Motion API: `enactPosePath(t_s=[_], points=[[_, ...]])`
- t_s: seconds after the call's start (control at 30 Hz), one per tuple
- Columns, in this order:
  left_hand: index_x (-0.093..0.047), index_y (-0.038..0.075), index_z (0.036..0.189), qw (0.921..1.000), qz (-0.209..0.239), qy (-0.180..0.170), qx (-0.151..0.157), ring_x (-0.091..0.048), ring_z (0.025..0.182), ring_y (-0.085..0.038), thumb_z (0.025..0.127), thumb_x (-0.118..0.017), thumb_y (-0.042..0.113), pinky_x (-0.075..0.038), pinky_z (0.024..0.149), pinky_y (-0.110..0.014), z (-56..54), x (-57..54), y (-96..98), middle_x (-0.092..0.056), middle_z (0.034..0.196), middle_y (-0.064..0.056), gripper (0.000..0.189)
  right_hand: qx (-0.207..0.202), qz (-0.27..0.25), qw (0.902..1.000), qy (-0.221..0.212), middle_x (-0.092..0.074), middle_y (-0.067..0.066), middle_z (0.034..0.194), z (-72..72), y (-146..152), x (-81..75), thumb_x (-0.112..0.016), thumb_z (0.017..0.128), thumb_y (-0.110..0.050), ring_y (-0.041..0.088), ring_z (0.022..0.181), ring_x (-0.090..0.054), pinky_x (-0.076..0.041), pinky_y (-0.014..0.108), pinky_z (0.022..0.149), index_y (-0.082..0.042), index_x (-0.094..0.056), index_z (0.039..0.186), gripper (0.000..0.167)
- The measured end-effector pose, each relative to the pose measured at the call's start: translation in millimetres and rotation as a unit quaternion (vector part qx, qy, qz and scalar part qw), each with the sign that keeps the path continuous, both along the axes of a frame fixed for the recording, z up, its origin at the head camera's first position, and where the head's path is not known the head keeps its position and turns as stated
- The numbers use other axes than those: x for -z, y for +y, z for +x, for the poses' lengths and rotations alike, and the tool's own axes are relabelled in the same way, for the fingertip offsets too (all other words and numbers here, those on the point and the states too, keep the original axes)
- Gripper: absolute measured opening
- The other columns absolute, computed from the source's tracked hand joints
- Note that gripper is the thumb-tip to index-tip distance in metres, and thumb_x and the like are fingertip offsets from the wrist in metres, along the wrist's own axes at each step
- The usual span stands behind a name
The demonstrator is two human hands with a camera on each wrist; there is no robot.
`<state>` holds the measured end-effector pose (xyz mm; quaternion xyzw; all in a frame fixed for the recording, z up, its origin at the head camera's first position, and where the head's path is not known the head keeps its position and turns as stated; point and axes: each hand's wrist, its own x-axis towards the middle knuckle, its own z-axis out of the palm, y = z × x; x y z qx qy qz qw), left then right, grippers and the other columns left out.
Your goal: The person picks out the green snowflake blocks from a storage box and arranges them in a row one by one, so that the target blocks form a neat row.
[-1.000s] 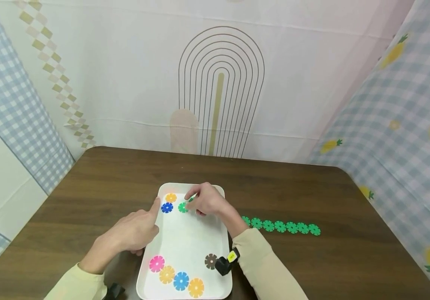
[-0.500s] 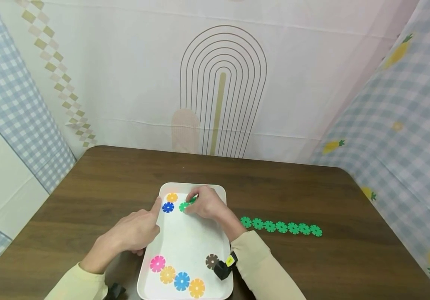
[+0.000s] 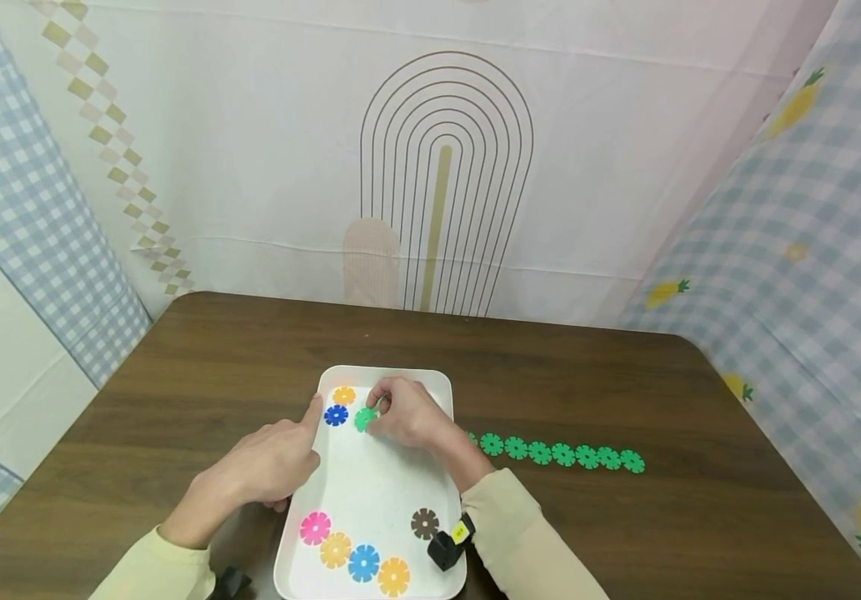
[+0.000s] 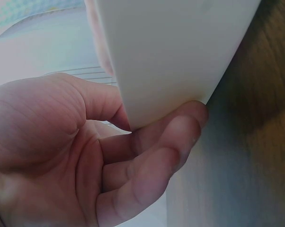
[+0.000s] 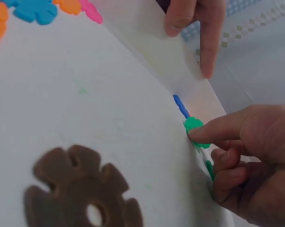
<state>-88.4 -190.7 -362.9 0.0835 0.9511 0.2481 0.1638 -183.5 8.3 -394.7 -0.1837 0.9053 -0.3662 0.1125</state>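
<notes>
A white tray (image 3: 381, 487) lies on the brown table. My left hand (image 3: 272, 458) grips its left side, thumb and curled fingers around the tray wall (image 4: 175, 56) in the left wrist view, index finger extended along the rim. Near the tray's far end, my right hand (image 3: 407, 412) pinches a green notched flower-shaped disc (image 3: 364, 419) between thumb and index finger. Beside that disc lie a dark blue disc (image 3: 336, 415) and an orange one (image 3: 343, 396). Another green disc (image 5: 209, 169) is partly hidden by the right hand's curled fingers.
At the tray's near end lie a pink disc (image 3: 315, 528), two orange discs, a light blue disc (image 3: 364, 563) and a brown disc (image 3: 425, 523). A row of several green discs (image 3: 563, 454) lies on the table right of the tray, partly behind the right forearm.
The right fingers, spread over the green discs a second ago, have closed on one and drawn slightly left and nearer. The second green disc is now hidden in the head view. The left hand stays put.
</notes>
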Motion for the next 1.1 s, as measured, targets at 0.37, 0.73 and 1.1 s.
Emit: enactPosePath(t_s=[0.37,0.73,1.1], points=[[-0.011,-0.006,0.166,1.0,0.001,-0.002,0.002,-0.058,0.042,-0.02,0.1,-0.056,0.008,-0.041,0.048,-0.033,0.5,-0.8,0.0,-0.058,0.063,-0.006,0.082,-0.025,0.019,0.9994,0.012,-0.065,-0.001,0.085,6.5,1,-0.4,-0.083,0.086,-0.007,0.015,0.079,-0.058,-0.048,0.028,0.071,-0.018,-0.069,0.098,0.022],[-0.01,-0.007,0.166,1.0,0.001,0.006,0.006,-0.058,0.04,-0.017,0.1,-0.055,0.007,-0.041,0.046,-0.032,1.7,-0.5,0.4,-0.058,0.06,-0.004,0.081,-0.03,-0.03,0.9984,-0.038,-0.068,0.0,0.082,6.7,4,-0.2,-0.082,0.087,-0.006,0.014,0.069,-0.059,-0.047,0.026,0.062,-0.021,-0.073,0.1,0.022],[-0.01,-0.006,0.167,1.0,0.004,0.002,0.003,-0.057,0.042,-0.019,0.1,-0.057,0.008,-0.042,0.047,-0.032,1.3,-0.2,-0.1,-0.057,0.063,-0.005,0.083,-0.033,-0.103,0.9894,-0.097,-0.064,0.005,0.085,3.5,12,-15.8,-0.075,0.091,0.0,0.015,0.051,-0.046,-0.039,0.025,0.049,-0.017,-0.074,0.108,0.024]])
